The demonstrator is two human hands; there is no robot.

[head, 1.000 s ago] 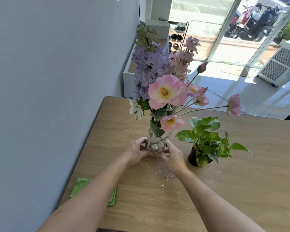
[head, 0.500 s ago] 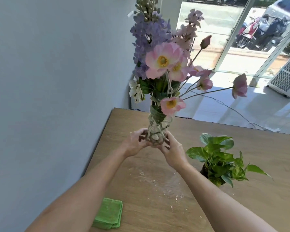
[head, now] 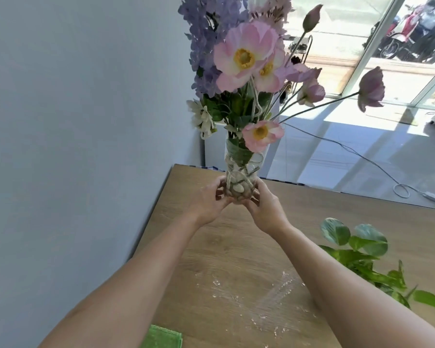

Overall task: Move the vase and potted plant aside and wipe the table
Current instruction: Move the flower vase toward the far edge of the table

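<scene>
Over the far-left corner of the tabletop (head: pixel 312 217), vase (head: pixel 239 182) sits in a two-handed grip: left hand (head: pixel 209 204) and right hand (head: pixel 266 209) both clamped on its pebble-filled base, held upright; can't tell if it's touching down. To do this well: keep it vertical, the flowers (head: pixel 244 56) make it top-heavy, set it near the corner but clear of the edge, release only once it's stable. Potted plant (head: pixel 362 257) is at right, not moved aside yet. White residue (head: pixel 261 300) is mid-tabletop, green cloth (head: pixel 163 339) at the near edge. Versus 1.0 s ago: vase has gone from beside the plant toward the far corner.
</scene>
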